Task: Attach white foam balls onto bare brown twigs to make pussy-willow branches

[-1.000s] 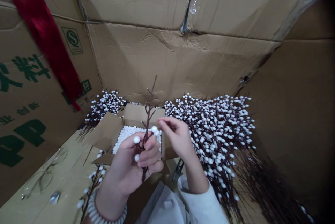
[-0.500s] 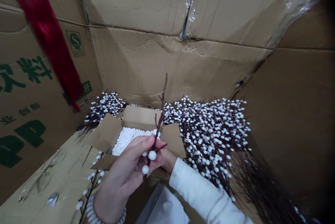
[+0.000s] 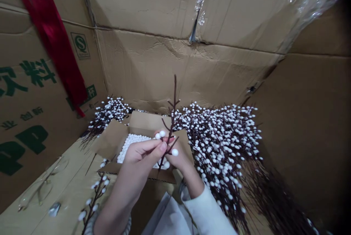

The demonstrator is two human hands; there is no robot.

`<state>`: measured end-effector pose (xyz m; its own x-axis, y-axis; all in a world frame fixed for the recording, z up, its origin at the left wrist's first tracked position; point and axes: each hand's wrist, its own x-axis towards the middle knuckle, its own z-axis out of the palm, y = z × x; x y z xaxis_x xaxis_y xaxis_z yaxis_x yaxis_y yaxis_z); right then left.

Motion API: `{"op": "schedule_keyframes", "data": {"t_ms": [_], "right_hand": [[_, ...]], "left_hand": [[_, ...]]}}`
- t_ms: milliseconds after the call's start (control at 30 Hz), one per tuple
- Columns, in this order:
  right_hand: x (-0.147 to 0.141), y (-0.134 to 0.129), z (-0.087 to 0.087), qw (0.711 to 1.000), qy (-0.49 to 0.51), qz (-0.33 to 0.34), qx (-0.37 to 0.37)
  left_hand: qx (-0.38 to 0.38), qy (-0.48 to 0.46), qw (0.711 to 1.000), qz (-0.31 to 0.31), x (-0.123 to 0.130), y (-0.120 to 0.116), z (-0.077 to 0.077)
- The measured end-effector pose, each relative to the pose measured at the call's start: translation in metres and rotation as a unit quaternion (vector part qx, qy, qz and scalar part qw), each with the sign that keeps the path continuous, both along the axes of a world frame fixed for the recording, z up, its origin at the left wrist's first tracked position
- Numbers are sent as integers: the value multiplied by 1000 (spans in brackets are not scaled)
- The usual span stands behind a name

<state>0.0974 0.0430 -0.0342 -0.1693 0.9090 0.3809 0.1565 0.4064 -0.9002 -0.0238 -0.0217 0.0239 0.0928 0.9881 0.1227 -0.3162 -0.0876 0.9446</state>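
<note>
A dark brown artificial twig (image 3: 172, 118) stands upright between my hands, with a few white foam berries (image 3: 174, 152) on its side shoots. My left hand (image 3: 142, 160) is closed, pinching the twig's lower stem between thumb and fingers. Behind the stem, my right hand (image 3: 179, 160) is closed at the twig too, its fingers partly hidden by the stem and my left hand. Just beyond both hands sits an open cardboard box (image 3: 148, 120) filled with small white foam balls (image 3: 131, 143).
Berry-covered branches (image 3: 219, 136) are heaped at the right, with bare stems (image 3: 276, 191) beside them. A smaller bundle (image 3: 109, 112) lies back left. One berried branch (image 3: 93, 200), eyeglasses (image 3: 41, 187) and red ribbon (image 3: 57, 41) are at the left. Cardboard walls (image 3: 148, 63) enclose the surface.
The twig has turned and become more upright, its berries now showing on both sides. My left hand has shifted its pinch, and my right hand has come further into view.
</note>
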Motion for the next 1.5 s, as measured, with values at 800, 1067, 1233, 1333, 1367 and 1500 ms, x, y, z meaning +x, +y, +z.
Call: {"op": "schedule_keyframes", "data": {"t_ms": [800, 1067, 1233, 1333, 1367, 1500], "right_hand": [[11, -60, 35, 991, 126, 16, -45], [13, -64, 35, 990, 73, 97, -73], [10, -66, 36, 988, 39, 126, -79], [12, -66, 37, 988, 12, 129, -82], [13, -65, 37, 988, 7, 130, -82], [20, -60, 33, 989, 62, 79, -104]], "left_hand": [[160, 176, 967, 91, -8, 5, 0], [20, 50, 993, 106, -7, 3, -4], [-35, -4, 995, 94, -5, 1, -1], [-34, -22, 994, 106, -6, 0, 2], [-28, -27, 993, 113, -6, 0, 2], [1, -27, 989, 143, -6, 2, -2]]}}
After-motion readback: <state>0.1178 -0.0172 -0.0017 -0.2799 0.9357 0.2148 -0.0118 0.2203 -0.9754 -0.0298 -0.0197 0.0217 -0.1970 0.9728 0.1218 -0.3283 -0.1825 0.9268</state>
